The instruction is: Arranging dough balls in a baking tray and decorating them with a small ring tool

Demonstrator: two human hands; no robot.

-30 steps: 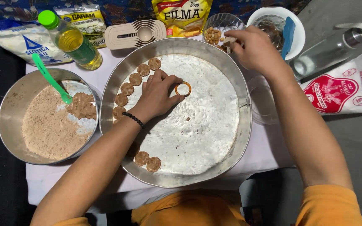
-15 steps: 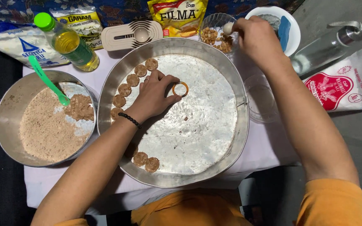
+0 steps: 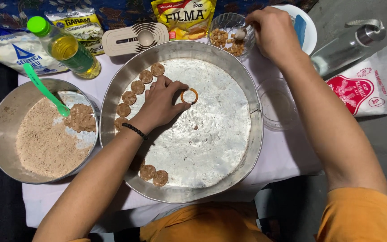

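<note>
My left hand [image 3: 161, 102] rests in the big round metal tray [image 3: 229, 67] and pinches a small orange ring mould [image 3: 189, 95] against the tray floor; the ring is empty. Several small brown dough discs [image 3: 131, 96] lie in an arc left of that hand, and two more discs [image 3: 154, 175] sit near the tray's front rim. My right hand [image 3: 274, 32] holds a small metal spoon [image 3: 242, 32] dipped into a glass bowl of peanuts [image 3: 225, 36] behind the tray.
A metal bowl [image 3: 5, 112] of brown crumbly dough with a green spoon [image 3: 45, 89] stands at left. Behind are an oil bottle [image 3: 66, 48], packets, a beige measuring-spoon set [image 3: 133, 38], a white plate [image 3: 309, 31]; an empty glass bowl [image 3: 277, 104], a steel bottle [image 3: 348, 42] and a red-printed bag [image 3: 366, 85] at right.
My right hand has lifted away from the peanut bowl's rim and now works the spoon inside it. My left hand stays on the ring mould in the same spot.
</note>
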